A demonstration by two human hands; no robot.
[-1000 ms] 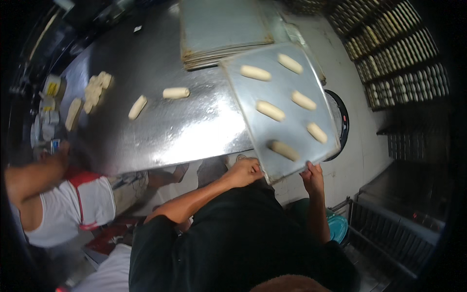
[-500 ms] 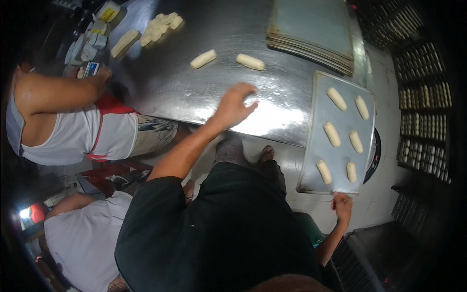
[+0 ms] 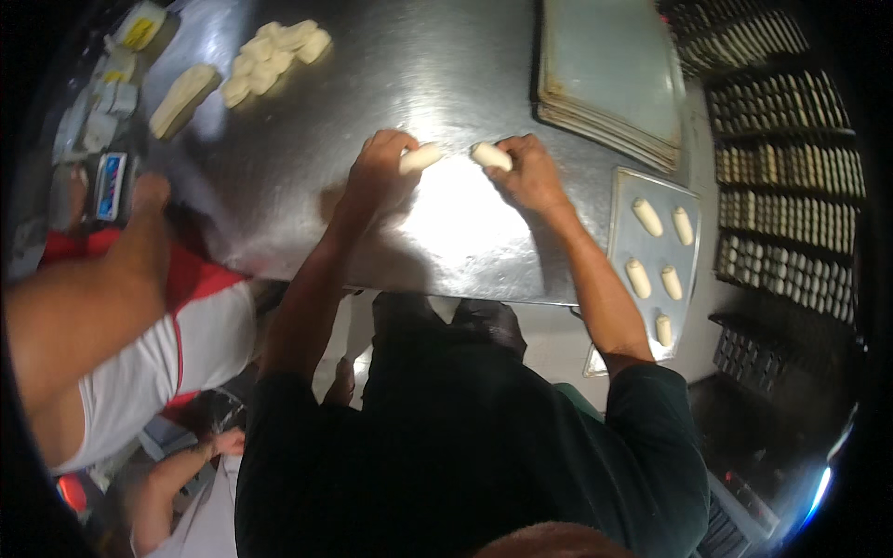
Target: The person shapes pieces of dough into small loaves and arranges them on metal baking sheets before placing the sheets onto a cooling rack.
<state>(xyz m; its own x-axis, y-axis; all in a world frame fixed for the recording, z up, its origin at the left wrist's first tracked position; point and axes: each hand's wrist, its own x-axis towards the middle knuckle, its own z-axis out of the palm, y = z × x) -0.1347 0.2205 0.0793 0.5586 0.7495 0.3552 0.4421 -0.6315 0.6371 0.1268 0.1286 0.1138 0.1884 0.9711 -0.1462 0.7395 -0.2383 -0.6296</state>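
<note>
Over the steel table [image 3: 409,79], my left hand [image 3: 375,169] has its fingers closed round the outer end of a pale dough roll [image 3: 422,157]. Opposite it, my right hand [image 3: 532,177] grips a second dough roll [image 3: 487,155] the same way. The two rolls point toward each other with a short gap between them; whether they touch the table I cannot tell. To the right of my right forearm lies a metal baking tray [image 3: 626,202] with several dough rolls [image 3: 637,278] in two columns. My forearm and sleeve hide part of its near left side.
A long dough piece [image 3: 182,99] and a clump of dough portions [image 3: 268,59] lie at the far left. Stacked trays [image 3: 609,65] occupy the far right corner. A rack of filled trays [image 3: 786,219] stands beyond. One person [image 3: 177,349] holds a lit-screen device [image 3: 110,186]; another sits lower left.
My right hand has left the tray's near edge and come onto the table. Both hands have taken hold of the two rolls that lay loose. The person at left has shifted nearer.
</note>
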